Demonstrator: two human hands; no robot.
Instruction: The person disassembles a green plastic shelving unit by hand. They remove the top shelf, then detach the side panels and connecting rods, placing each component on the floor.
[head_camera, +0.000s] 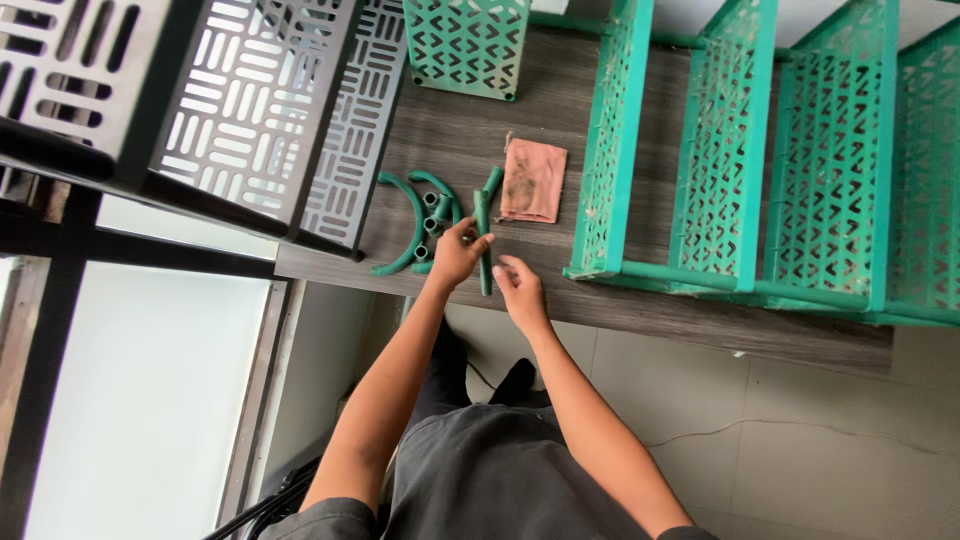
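Head view, left hand (455, 255) fingers pinched on a straight green tube (484, 245) at its middle, right hand (520, 288) fingers loosely curled, just beside the tube's near end, curved green tubes (410, 225) left of the left fingers, stained pink rag (533, 180) beyond the fingertips, green perforated rack (740, 150) right of the right hand, on a dark wooden table (650, 310).

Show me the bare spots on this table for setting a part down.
Bare wood lies between the pink rag and the small green basket, and along the table edge right of the right hand. Crowded around the curved green tubes by the left hand.
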